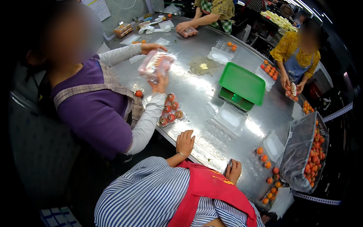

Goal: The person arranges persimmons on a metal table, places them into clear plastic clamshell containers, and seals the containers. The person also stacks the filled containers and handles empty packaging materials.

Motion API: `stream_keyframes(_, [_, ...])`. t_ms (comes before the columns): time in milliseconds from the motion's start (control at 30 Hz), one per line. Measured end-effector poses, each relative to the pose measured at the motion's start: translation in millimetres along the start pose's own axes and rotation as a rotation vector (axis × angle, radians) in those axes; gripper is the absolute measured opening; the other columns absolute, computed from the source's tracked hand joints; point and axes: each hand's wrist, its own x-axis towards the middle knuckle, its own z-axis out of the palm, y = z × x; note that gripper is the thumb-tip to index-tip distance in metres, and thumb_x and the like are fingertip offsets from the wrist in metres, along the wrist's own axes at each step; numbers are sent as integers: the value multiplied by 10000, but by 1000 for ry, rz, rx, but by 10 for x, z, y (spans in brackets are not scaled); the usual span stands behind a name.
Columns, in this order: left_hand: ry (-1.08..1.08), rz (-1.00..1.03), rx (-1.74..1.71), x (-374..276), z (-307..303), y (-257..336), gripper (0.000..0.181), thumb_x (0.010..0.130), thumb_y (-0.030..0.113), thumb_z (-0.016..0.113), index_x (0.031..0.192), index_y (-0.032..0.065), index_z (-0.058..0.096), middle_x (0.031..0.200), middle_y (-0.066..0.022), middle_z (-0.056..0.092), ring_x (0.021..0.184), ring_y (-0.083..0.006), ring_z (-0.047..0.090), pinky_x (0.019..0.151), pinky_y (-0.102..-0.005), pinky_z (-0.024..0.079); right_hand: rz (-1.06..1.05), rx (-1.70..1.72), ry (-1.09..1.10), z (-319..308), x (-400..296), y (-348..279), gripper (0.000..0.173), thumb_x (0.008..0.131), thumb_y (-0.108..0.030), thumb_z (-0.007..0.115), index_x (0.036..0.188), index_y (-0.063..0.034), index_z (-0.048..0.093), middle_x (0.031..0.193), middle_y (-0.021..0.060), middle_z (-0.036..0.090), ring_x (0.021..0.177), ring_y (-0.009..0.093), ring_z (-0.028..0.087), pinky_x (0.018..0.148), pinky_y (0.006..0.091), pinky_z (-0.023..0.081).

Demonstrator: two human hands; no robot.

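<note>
My left hand (185, 143) rests at the near edge of a steel-topped table (207, 147), its fingers a little apart and nothing in it. Farther right along that edge lies my right hand (234, 171), also without anything in its grasp. Closest to my left hand is a clear plastic tray of tomatoes (171, 112) bearing round stickers. Beyond my hands are a clear clamshell box (228, 117) with a white liner and a weighing scale (241, 85) with a green pan. Loose tomatoes (264, 158) sit to the right of my right hand.
On the left, a person in purple holds a blurred, wrapped pack of fruit (157, 65). Two co-workers across the table handle fruit packs (187, 31). A plastic-lined crate of tomatoes (314, 156) stands at the right edge. Paper labels (150, 29) lie at the back.
</note>
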Motion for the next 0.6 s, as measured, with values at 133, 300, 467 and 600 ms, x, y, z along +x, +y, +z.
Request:
stream_keyframes(133, [-3,9,-20,-16,45,-27,335,941,242,627,1234,85,588,1159,-58,617,1058,-247,566,903,-387,438,19,-23,-1,6,-36,-11,355,878,-66,657,1225,-8,610,1119,185,562,1019,353,559,881,439,455])
stream_keyframes(300, [-21,-18,49,-40,152,-45,331,940,252,626,1230,96,591,1172,-66,625,1069,-263,575,907,-399,443,-2,-16,0,35,-38,60,346,868,-73,668,1205,-18,613,1116,180,567,1019,358,568,881,441,461])
stream_keyframes(467, [-24,-19,49,-61,192,-96,363,957,276,620,1280,112,609,1176,-139,655,1047,-346,623,867,-463,485,20,-9,-5,55,-30,123,360,863,-83,674,1214,-38,606,1124,166,577,1032,355,573,882,441,471])
stream_keyframes(600, [-93,-79,7,-62,167,-48,370,937,227,616,1280,92,587,1186,-147,642,1075,-350,604,926,-466,457,41,-12,-12,40,-41,127,374,859,-89,683,1223,-40,606,1142,162,582,1047,348,568,892,439,469])
